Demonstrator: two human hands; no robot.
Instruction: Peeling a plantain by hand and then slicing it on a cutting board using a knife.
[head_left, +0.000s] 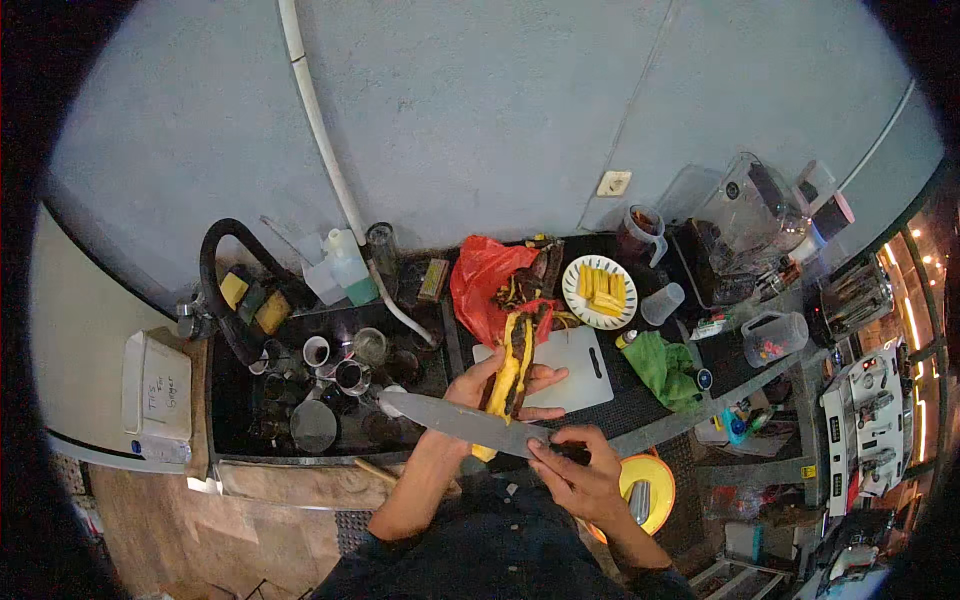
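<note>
A partly peeled plantain or banana (513, 369), yellow with strips of blackened peel, lies across the palm of my left hand (466, 391). The fingers of that hand spread out beyond it. My right hand (576, 469) grips a large kitchen knife (461, 421) by its handle end. Its wide blade crosses over the fruit's lower part and points left. Beneath the hands is a white cutting board (581, 375) with a slotted handle. Behind it, dark peels (525, 281) spill from a red plastic bag (484, 274). A patterned plate (628, 311) holds several yellow pieces (601, 289).
On the left, a dark sink (247, 442) holds several cups and glasses under a black curved faucet (225, 232). A green cloth (660, 367), a plastic cup (662, 303) and a blender (757, 210) stand right. A yellow-rimmed bin (660, 480) is below the counter edge.
</note>
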